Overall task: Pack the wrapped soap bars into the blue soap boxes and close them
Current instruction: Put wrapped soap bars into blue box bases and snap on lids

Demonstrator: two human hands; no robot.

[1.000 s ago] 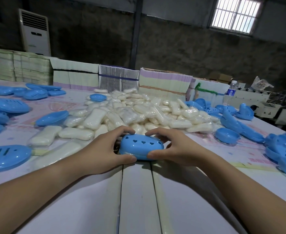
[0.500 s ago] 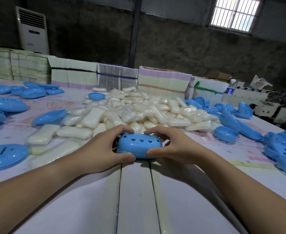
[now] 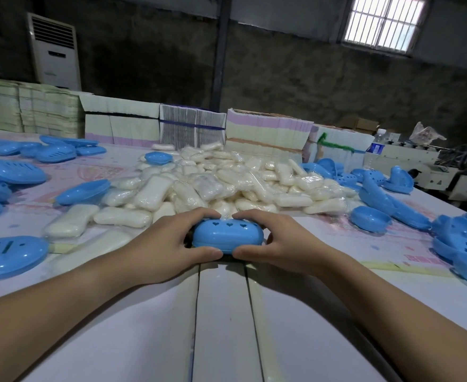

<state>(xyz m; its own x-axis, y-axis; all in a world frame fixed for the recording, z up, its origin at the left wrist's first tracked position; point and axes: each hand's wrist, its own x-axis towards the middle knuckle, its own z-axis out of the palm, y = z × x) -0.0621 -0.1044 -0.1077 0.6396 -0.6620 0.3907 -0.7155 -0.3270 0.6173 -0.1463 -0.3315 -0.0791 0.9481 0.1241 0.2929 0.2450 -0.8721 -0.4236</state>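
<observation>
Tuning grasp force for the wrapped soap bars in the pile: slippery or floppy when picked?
The wrapped soap bars look stiff: each keeps a blocky, rounded shape in the heap. The glossy, wrinkled clear film suggests a slick surface that may slide over the bar under the fingers. Flat faces make rolling unlikely, though pulling one could shift its neighbours in the loose pile.

the room is dim overall, with dark, murky walls and upper corners. daylight enters through a barred window (image 3: 383,23) at the upper right, which is blown out to near white and is the brightest spot in view. the table (image 3: 221,326) picks up soft, even light with a faint bluish cast, and soft shadows sit beneath the forearms and under the palms. small glints show on the plastic wrap of the soap pile (image 3: 227,183). the wide-angle lens bends straight lines and stretches shapes toward the edges. the near centre is sharp; the far right background looks soft and slightly smeared.
</observation>
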